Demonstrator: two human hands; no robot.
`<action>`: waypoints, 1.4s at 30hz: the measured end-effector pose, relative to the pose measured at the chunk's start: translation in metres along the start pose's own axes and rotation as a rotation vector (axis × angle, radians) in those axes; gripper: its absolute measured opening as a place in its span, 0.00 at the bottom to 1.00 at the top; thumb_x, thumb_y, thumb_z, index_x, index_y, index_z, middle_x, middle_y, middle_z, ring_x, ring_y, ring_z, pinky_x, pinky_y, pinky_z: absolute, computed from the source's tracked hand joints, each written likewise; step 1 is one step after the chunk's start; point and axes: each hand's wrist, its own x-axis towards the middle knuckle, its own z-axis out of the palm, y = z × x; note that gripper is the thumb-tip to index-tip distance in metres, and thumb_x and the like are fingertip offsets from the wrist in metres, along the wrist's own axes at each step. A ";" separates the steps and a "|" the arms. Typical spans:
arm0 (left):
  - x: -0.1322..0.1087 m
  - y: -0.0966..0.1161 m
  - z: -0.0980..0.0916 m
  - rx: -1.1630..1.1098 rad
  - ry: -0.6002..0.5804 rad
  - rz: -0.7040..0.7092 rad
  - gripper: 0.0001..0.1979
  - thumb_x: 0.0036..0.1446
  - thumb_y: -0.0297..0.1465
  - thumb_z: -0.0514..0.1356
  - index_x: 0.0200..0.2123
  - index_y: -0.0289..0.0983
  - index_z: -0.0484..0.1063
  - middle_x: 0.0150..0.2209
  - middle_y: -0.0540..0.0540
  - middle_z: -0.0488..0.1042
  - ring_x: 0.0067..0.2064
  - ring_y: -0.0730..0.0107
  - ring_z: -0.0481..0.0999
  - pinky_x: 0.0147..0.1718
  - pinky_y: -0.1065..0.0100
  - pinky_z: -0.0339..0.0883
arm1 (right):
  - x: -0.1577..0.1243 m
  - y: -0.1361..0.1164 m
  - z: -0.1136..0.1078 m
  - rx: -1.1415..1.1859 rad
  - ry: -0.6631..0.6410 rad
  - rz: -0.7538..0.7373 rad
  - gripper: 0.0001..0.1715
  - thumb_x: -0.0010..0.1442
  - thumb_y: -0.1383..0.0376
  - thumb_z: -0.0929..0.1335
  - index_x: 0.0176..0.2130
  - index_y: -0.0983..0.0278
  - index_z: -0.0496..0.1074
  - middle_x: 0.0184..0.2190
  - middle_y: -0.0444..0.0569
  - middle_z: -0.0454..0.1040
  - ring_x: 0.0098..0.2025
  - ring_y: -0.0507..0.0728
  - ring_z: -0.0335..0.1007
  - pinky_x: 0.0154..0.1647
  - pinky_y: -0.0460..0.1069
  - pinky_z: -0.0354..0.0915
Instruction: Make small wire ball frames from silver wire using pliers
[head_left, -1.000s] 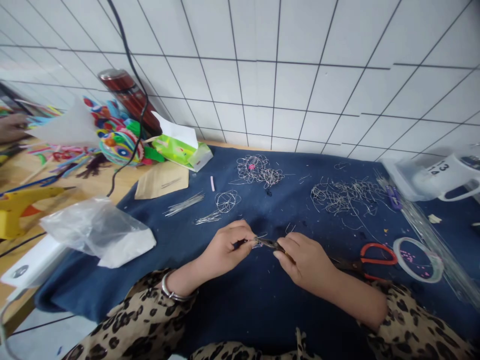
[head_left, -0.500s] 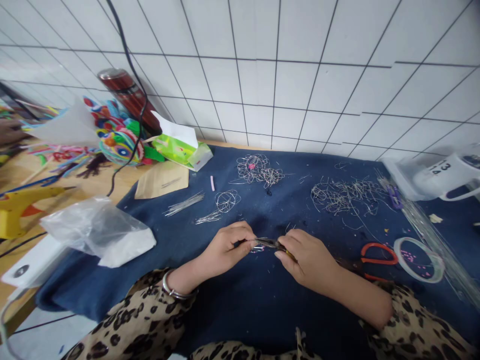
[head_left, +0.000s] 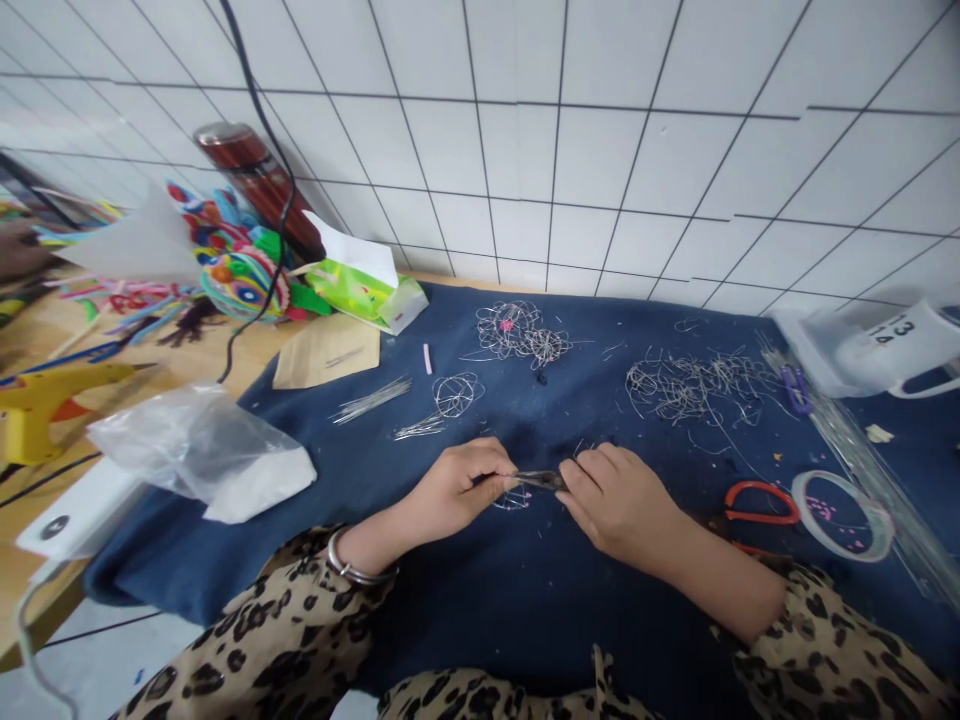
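Observation:
My left hand [head_left: 457,488] and my right hand [head_left: 619,497] meet over the dark blue cloth [head_left: 465,610]. The right hand is closed round small dark pliers [head_left: 541,480], whose jaws point left. The left hand pinches a small wire piece [head_left: 512,497] with a pink spot at the jaws' tip. Both sleeves are leopard-print, and a silver bangle [head_left: 352,568] sits on the left wrist.
Wire flower shapes [head_left: 521,337], a wire loop [head_left: 456,393], straight wire bundles [head_left: 373,400] and a tangle of cut wires [head_left: 694,385] lie beyond my hands. Red-handled scissors [head_left: 759,503] and a tape ring [head_left: 844,515] are right. A plastic bag [head_left: 202,455], glue gun [head_left: 52,410] and tissue pack [head_left: 364,290] are left.
The view shifted slightly. Both hands stayed together and edged a little farther from me; the wire piece now hangs just below the pliers' tip.

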 end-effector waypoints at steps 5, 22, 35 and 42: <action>-0.001 -0.001 0.002 0.005 0.023 0.002 0.08 0.58 0.28 0.55 0.30 0.33 0.72 0.28 0.45 0.71 0.31 0.71 0.70 0.31 0.69 0.64 | 0.000 -0.001 0.000 -0.006 0.037 -0.011 0.15 0.61 0.63 0.61 0.44 0.70 0.68 0.30 0.52 0.66 0.34 0.57 0.59 0.34 0.52 0.58; -0.004 -0.003 0.006 -0.070 0.019 -0.059 0.08 0.58 0.28 0.56 0.28 0.32 0.72 0.27 0.47 0.69 0.29 0.73 0.68 0.30 0.71 0.62 | -0.004 0.000 0.014 0.001 0.007 -0.041 0.16 0.62 0.62 0.60 0.44 0.71 0.67 0.30 0.51 0.66 0.33 0.57 0.59 0.31 0.51 0.58; 0.001 -0.002 -0.001 0.048 0.030 0.011 0.06 0.58 0.26 0.55 0.34 0.34 0.73 0.31 0.45 0.71 0.34 0.70 0.70 0.34 0.68 0.65 | 0.000 -0.009 0.009 0.501 -0.119 0.257 0.09 0.62 0.64 0.60 0.36 0.65 0.67 0.30 0.47 0.67 0.34 0.53 0.63 0.36 0.48 0.60; -0.001 -0.009 0.000 0.153 0.039 0.129 0.06 0.59 0.25 0.54 0.35 0.33 0.72 0.33 0.43 0.71 0.36 0.68 0.70 0.36 0.66 0.65 | 0.006 -0.010 -0.001 0.784 -0.263 0.374 0.14 0.63 0.63 0.59 0.28 0.63 0.65 0.25 0.42 0.65 0.30 0.50 0.62 0.32 0.46 0.58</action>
